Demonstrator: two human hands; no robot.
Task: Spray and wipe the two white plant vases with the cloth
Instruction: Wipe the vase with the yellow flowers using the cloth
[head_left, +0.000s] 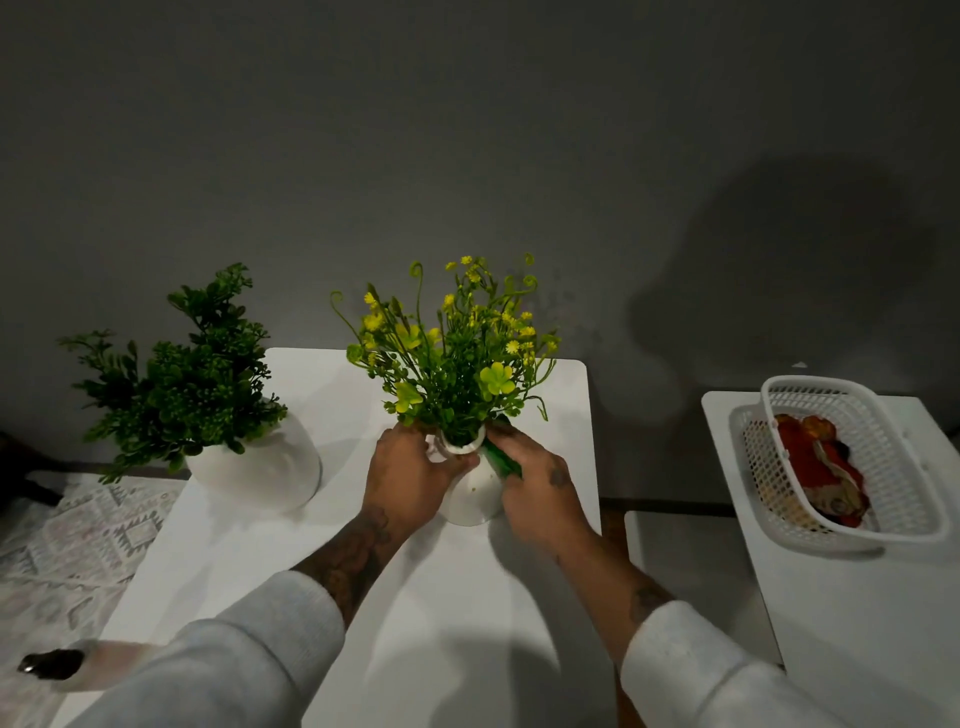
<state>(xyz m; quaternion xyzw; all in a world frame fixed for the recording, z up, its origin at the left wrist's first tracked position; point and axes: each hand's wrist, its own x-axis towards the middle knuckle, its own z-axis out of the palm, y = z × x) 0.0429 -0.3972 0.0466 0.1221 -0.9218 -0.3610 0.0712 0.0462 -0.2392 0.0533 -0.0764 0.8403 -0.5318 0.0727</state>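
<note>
Gripping the neck of the small white vase (475, 496) with my left hand (410, 480), fingers curled round it, I press a green cloth (501, 460) to its shoulder with my right hand (540, 491), which is closed on the cloth. The vase stands mid-tabletop (441, 597), holding yellow-green flowers (457, 364). Farther left, the round white vase (265, 470) holds a dark green plant (192, 374). To the right, a white basket (896, 467) holds red and orange fabric (810, 452).

Green cloth (501, 461) is mostly hidden, seemingly blurred
</note>
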